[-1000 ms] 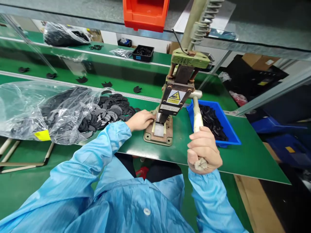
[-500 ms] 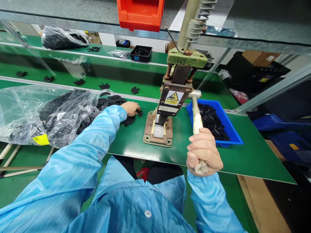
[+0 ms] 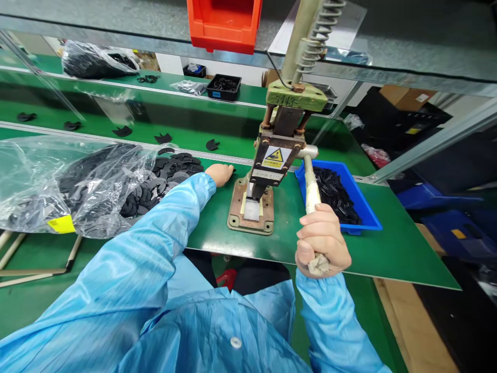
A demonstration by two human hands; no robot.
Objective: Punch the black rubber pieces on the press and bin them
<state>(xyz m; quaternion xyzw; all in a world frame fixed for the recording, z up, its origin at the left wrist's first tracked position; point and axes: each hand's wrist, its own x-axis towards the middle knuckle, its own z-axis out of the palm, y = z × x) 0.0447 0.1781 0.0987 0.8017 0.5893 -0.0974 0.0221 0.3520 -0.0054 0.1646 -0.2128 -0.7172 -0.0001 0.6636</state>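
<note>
Green bench (image 3: 388, 254) carries one hand press (image 3: 272, 155), one blue tray (image 3: 365, 220), one bag (image 3: 58, 181) of black pieces. Right hand (image 3: 322, 243) grips the single lever (image 3: 310, 181); left hand (image 3: 219, 173) rests palm-down by the loose black pieces (image 3: 171, 171), its grip hidden.

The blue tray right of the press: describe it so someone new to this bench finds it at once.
Start at the olive-green hand press standing in the middle of the green bench top. Just past its cloth-wrapped lever, gripped by the right hand, sits a shallow blue plastic tray heaped with small black parts. It is the only blue container on the bench top; the orange bin hangs overhead.
</note>
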